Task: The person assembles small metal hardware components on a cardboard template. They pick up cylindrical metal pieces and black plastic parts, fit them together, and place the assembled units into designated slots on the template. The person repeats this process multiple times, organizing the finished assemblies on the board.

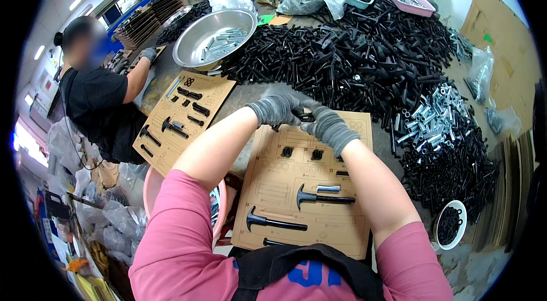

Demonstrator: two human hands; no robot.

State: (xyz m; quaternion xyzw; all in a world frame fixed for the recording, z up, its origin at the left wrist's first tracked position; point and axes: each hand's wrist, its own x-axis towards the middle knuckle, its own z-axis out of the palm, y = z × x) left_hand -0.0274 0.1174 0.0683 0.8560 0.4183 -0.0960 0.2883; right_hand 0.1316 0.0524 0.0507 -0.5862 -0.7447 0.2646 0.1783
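Note:
Over the far edge of a printed brown cardboard sheet (273,187), my two grey-gloved hands meet. My left hand (276,110) has its fingers curled around small black parts (306,113). Against it, my right hand (326,126) is closed on the same dark cluster, whose exact shape the gloves hide. Below them on the sheet lie two black T-shaped bolts (325,198) (276,221), a silver sleeve (328,188) and small black pieces (287,152) (317,155). My right forearm covers part of the sheet's right side.
A large heap of black parts (342,61) spreads beyond the sheet, with silver sleeves (436,118) at right. A steel bowl (185,53) stands far left, beside a second laid-out cardboard sheet (213,93). A white bowl (460,227) holds black rings. A co-worker (94,87) works at left.

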